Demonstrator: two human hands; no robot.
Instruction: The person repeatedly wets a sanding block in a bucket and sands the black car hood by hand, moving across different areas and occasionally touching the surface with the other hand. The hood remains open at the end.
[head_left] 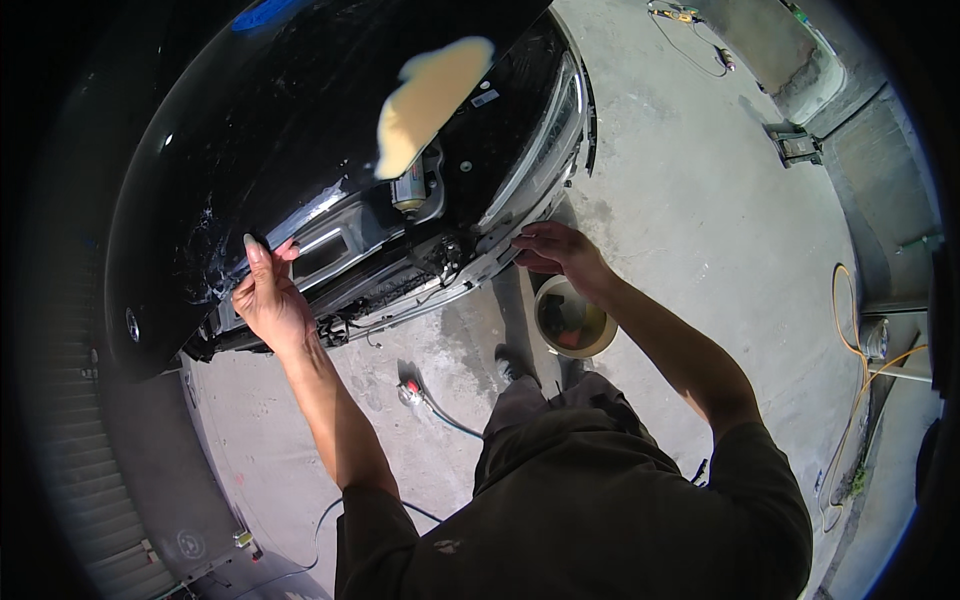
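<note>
Across the upper left lies a glossy black car body panel [270, 130], with whitish smears near its lower edge. My left hand [275, 305] is at that edge, thumb and fingers bent round it; part of the grip is hidden. A tan patch [430, 105] with a rounded outline shows on the dark car. Below it a spray can [408, 192] rests in a recess of the metal frame. Near the car's lower right rim [500, 250], my right hand [560, 250] has loosely stretched fingers and nothing visible in it.
A round bucket [598, 335] with dark things inside stands below my right hand. On the concrete floor lies a small air tool [410, 392] with a hose trailing toward my legs. At far right hangs an orange cable [838, 320]; a yellow tool [678, 14] lies at top right.
</note>
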